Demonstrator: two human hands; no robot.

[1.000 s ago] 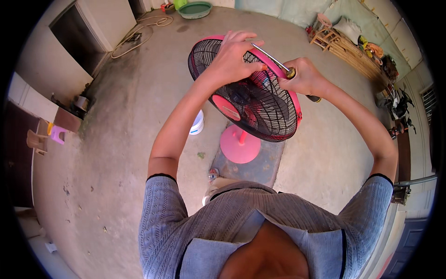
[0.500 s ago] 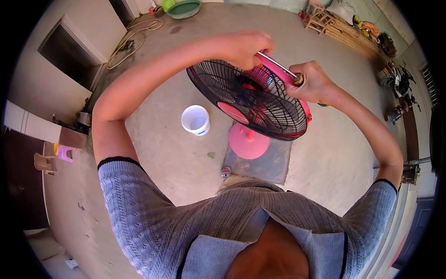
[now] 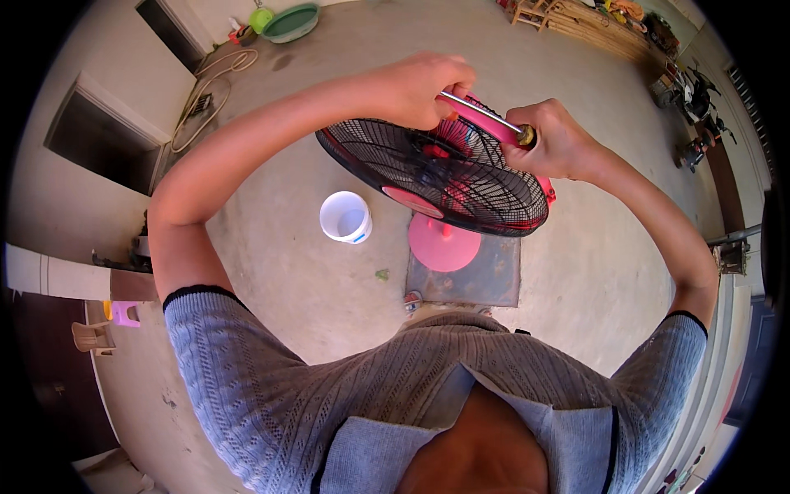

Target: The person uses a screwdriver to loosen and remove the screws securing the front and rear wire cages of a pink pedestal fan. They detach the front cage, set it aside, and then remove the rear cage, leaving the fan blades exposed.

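The left hand is gripping the top rim of the pink fan, grip clamped on it. The right hand is closing its grip around a screwdriver, its shaft reaching toward the left hand. A white bucket is sitting on the floor below the left grip.

Fan: your pink stand fan, black wire grille tilted, centre frame.
Screwdriver: slim metal shaft lying across its top.
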